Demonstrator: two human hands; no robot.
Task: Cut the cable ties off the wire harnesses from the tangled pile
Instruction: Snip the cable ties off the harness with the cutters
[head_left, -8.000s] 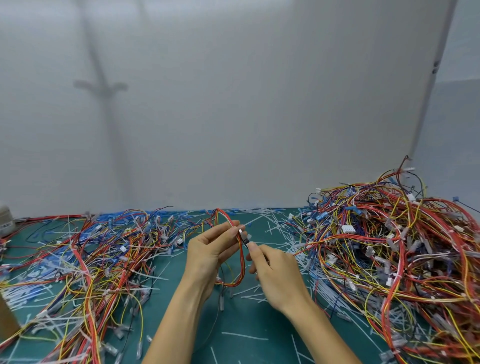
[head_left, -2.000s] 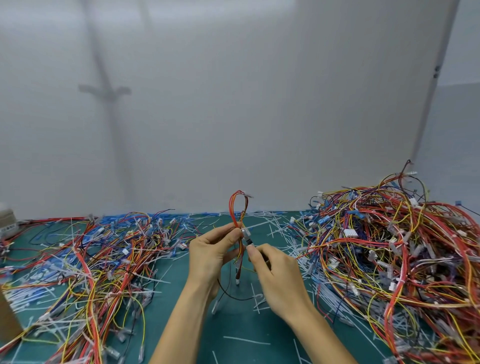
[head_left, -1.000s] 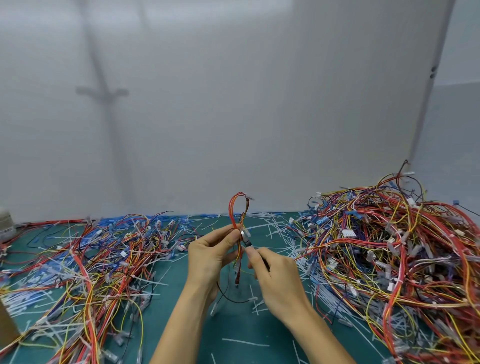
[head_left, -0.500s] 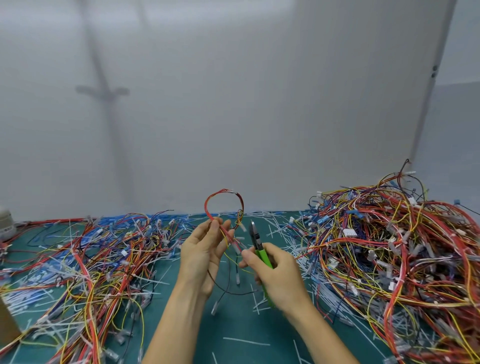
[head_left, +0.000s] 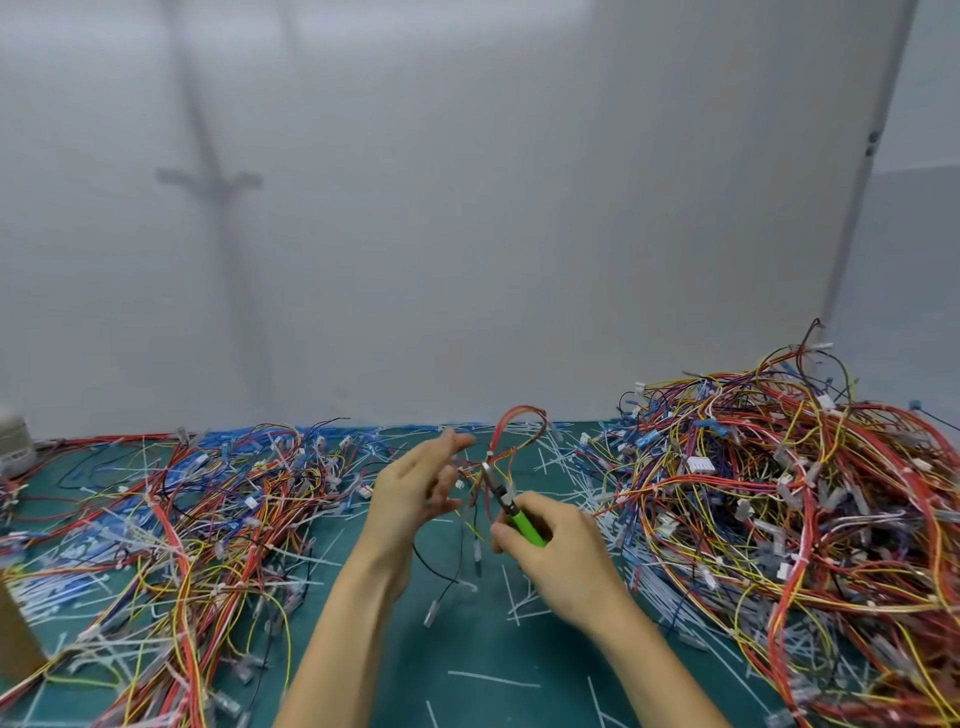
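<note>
Two hands work over the green mat (head_left: 467, 654). Nearest, my right hand (head_left: 563, 553) grips the green-handled cutters (head_left: 523, 526), a second ago hidden by my fingers, their tip now at the wire harness (head_left: 514, 411). My left hand (head_left: 415, 491) has dropped its pinch and spreads its fingers (blurred) beside the red loop, now wider. Beyond, the tangled pile (head_left: 779, 493) lies right, loose wires (head_left: 208, 509) left.
</note>
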